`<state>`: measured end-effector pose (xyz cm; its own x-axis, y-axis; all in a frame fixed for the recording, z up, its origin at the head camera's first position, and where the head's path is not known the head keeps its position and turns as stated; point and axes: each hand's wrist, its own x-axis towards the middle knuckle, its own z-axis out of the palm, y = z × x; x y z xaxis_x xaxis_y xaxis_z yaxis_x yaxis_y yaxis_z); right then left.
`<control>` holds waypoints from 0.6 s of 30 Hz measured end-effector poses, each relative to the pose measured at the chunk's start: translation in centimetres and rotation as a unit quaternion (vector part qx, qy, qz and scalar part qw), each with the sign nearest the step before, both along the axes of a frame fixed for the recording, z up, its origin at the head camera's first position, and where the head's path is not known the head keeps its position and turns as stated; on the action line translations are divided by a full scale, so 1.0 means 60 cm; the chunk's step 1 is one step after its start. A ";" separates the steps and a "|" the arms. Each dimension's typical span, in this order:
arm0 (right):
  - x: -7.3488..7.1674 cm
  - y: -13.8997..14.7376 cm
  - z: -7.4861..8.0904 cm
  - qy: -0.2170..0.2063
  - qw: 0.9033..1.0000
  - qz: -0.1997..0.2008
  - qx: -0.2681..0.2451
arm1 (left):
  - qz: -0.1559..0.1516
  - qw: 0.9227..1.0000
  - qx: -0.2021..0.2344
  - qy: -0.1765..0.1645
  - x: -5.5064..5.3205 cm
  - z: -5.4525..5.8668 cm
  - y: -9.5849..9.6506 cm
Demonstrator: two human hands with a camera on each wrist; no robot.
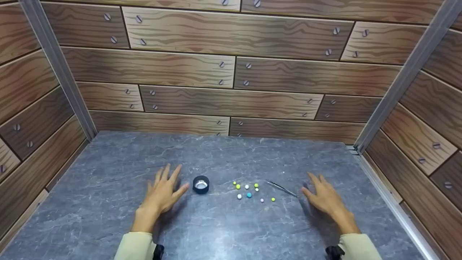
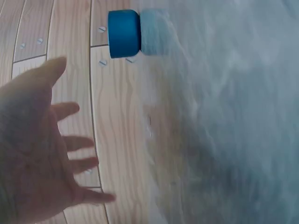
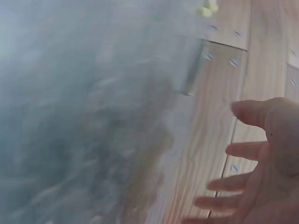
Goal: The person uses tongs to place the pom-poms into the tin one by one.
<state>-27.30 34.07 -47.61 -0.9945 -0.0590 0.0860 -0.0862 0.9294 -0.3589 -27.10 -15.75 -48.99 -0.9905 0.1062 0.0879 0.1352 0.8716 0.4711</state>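
Note:
My left hand [image 1: 160, 195] has its fingers spread, just left of a small round dark cup [image 1: 201, 185] with a pale inside. In the left wrist view that cup [image 2: 124, 33] looks blue and stands beyond the thumb. My right hand [image 1: 325, 196] is also spread, its thumb close to the near end of a pair of slim metal tweezers [image 1: 282, 188]. Nothing is held in either hand. Between cup and tweezers lie several small round beads: yellow-green ones [image 1: 238, 186], white ones [image 1: 239, 196], a blue one [image 1: 249, 195] and a pale pink one [image 1: 262, 200].
A grey marbled tabletop [image 1: 216, 224] carries everything. Wood-patterned panels [image 1: 231, 72] rise behind it and at both sides. Metal posts stand at the corners, and a metal rail [image 1: 393, 209] runs along the right edge.

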 end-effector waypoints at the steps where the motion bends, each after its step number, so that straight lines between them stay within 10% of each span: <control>1: -0.002 0.002 0.002 0.013 1.000 0.008 -0.012 | -0.010 1.000 0.022 -0.001 -0.001 -0.001 0.001; 8: -0.011 -0.001 0.015 0.043 0.997 0.035 -0.061 | -0.059 0.986 0.156 0.012 -0.020 -0.010 0.020; 18: -0.017 -0.029 0.013 0.019 0.995 0.044 -0.091 | -0.044 0.953 0.299 -0.005 -0.042 -0.037 0.051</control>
<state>-28.32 32.31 -46.84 -0.9820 -0.1255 0.1414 -0.1814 0.8371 -0.5162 -29.63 -12.72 -51.20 -0.9813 0.1221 0.1487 0.1875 0.4332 0.8816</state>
